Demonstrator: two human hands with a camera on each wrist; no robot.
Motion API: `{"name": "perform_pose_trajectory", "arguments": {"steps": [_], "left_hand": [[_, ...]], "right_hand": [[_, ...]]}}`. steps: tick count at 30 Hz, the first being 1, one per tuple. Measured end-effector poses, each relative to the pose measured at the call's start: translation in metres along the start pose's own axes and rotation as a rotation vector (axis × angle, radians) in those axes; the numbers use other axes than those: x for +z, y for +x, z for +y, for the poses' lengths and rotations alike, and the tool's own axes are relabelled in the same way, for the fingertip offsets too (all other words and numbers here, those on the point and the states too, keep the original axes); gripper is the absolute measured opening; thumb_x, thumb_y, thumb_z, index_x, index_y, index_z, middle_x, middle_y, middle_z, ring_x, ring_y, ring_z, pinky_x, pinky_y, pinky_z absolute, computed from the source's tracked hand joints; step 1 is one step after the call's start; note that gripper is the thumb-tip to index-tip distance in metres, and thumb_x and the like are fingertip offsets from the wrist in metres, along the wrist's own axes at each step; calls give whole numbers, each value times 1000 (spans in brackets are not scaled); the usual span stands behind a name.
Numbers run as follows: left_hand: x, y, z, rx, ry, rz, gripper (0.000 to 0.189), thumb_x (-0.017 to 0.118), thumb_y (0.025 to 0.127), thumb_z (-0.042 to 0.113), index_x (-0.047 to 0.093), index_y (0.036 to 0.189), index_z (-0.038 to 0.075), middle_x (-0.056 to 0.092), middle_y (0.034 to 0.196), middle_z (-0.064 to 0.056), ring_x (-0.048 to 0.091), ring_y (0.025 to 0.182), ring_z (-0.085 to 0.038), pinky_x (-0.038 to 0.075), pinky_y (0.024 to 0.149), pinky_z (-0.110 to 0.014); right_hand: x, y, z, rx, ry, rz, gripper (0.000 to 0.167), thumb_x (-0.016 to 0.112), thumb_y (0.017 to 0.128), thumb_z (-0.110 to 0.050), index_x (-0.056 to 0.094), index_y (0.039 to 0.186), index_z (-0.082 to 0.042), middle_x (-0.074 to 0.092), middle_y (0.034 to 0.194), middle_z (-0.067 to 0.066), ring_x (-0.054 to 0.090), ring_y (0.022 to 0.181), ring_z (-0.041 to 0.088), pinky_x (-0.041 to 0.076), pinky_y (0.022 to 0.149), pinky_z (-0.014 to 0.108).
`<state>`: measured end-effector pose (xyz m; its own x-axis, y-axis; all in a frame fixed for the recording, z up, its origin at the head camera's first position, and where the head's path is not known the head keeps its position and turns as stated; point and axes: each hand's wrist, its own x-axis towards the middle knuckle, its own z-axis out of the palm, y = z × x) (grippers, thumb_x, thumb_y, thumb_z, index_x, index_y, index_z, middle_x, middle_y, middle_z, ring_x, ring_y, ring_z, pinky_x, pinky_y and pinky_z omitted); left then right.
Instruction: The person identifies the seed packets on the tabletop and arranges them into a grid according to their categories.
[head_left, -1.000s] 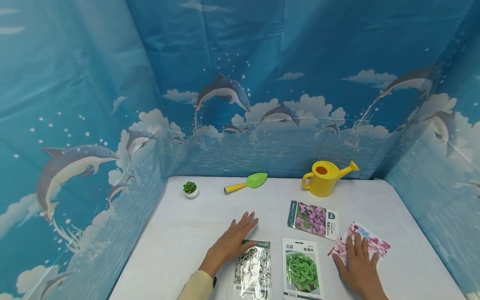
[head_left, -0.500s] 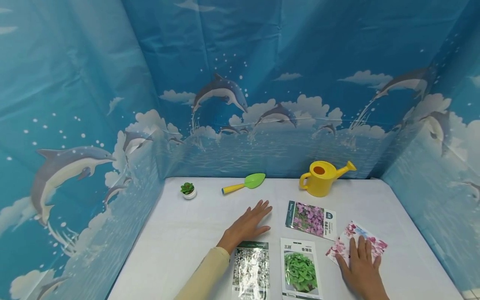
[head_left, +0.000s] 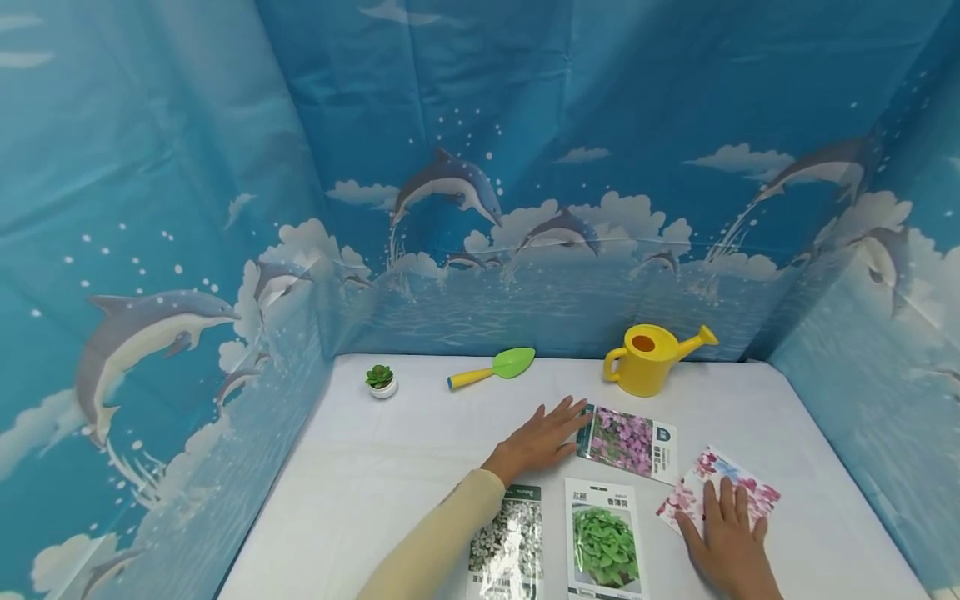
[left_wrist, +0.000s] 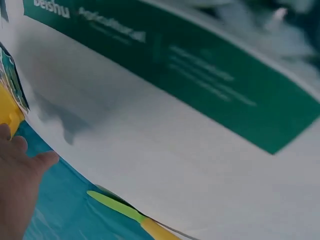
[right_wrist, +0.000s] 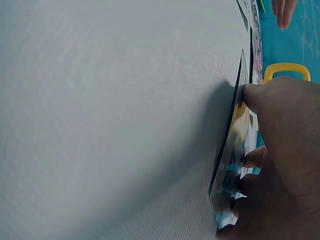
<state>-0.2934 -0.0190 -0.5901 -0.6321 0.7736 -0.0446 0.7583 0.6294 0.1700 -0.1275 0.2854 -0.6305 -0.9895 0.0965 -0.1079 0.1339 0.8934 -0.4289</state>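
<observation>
In the head view my left hand point(head_left: 543, 440) is stretched out with straight fingers, its fingertips at the left edge of the purple-flower seed packet point(head_left: 621, 440). Whether they touch it, I cannot tell. My right hand point(head_left: 726, 533) rests, fingers spread, on a pink floral packet point(head_left: 705, 483); the right wrist view shows the thumb and fingertips against that packet point(right_wrist: 231, 160). Under my left forearm lies a white-flower seed packet point(head_left: 510, 542), partly covered by the sleeve. Beside it is a green-leaf seed packet point(head_left: 604, 542). The left wrist view shows the white-flower packet's green header point(left_wrist: 200, 85) up close.
On the white table point(head_left: 345, 467) a small potted succulent point(head_left: 381, 381) stands at the back left. A toy trowel point(head_left: 491, 369) with a green blade lies right of it. A yellow watering can point(head_left: 647, 360) stands at the back right. Blue dolphin curtains point(head_left: 480, 308) enclose the table.
My left hand has moved rightward and away from me, from the white-flower packet to the purple-flower packet's edge. My right hand has stayed on the pink floral packet.
</observation>
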Motion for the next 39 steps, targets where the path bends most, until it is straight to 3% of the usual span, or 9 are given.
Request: {"name": "perform_pose_trajectory", "arguments": {"steps": [6,10,19,23,29,39], "left_hand": [[2,20,9,58,133,-31,57,36,120,34,22,175,28,9,182,4,9,168,-19,27,131,-54],[4,30,13,85,168,-42,56,31,120,34,20,175,30,9,182,6,9,168,-18,26,132,-52],[13,38,20,164,265,-103,56,26,120,36,14,175,34,10,182,7,8,168,-17,24,133,-51],[14,37,21,166,302,-128,56,25,120,39,13,175,37,10,182,9,7,168,-16,22,133,-52],[14,34,19,136,324,-111,56,26,120,42,15,174,40,12,181,11,10,167,-15,21,133,-54],[16,24,12,55,274,-106,54,27,119,44,21,173,41,18,180,12,14,166,-13,25,133,-45]], "right_hand": [[3,1,4,-5,-11,17,89,56,111,-40,18,157,26,-7,167,45,-15,156,61,-12,115,84],[4,2,5,-11,-16,24,87,57,110,-38,19,156,26,-6,167,45,-14,156,61,-12,115,84],[2,-1,6,-12,-33,26,92,57,110,-46,22,156,25,3,167,46,-5,156,63,-5,116,86],[2,-1,6,-12,-29,35,91,60,109,-44,22,156,25,3,167,46,-4,156,63,-4,116,86],[2,0,6,-16,-26,44,91,58,110,-44,22,156,25,2,167,46,-5,156,63,-5,116,86],[1,-1,5,-4,-31,29,89,58,110,-42,23,156,25,5,166,47,-4,156,64,-3,117,86]]}}
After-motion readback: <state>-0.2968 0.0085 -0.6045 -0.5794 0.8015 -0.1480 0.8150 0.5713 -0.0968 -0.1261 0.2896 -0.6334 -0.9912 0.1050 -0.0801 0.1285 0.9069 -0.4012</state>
